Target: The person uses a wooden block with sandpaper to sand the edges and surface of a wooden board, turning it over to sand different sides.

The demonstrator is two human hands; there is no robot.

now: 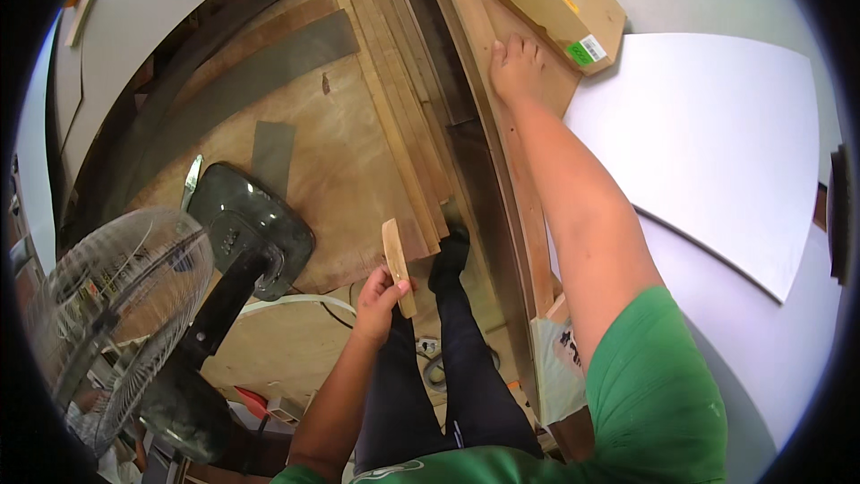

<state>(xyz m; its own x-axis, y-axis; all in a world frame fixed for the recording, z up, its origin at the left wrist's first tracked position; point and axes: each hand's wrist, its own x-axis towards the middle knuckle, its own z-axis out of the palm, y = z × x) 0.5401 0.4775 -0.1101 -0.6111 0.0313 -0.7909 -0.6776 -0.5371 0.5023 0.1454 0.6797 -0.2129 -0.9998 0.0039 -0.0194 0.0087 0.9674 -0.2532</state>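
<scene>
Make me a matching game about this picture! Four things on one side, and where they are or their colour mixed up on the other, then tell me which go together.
Things:
1. Fan
2. Wooden strip
3. Cardboard box
4. Right shirt sleeve

Places and colours:
A. Beside the right hand, near the top of the picture
B. Green cloth
C. At the left side of the picture, with a black base
D. Held in the left hand

Right pairs: 1-C, 2-D, 3-A, 4-B
</scene>
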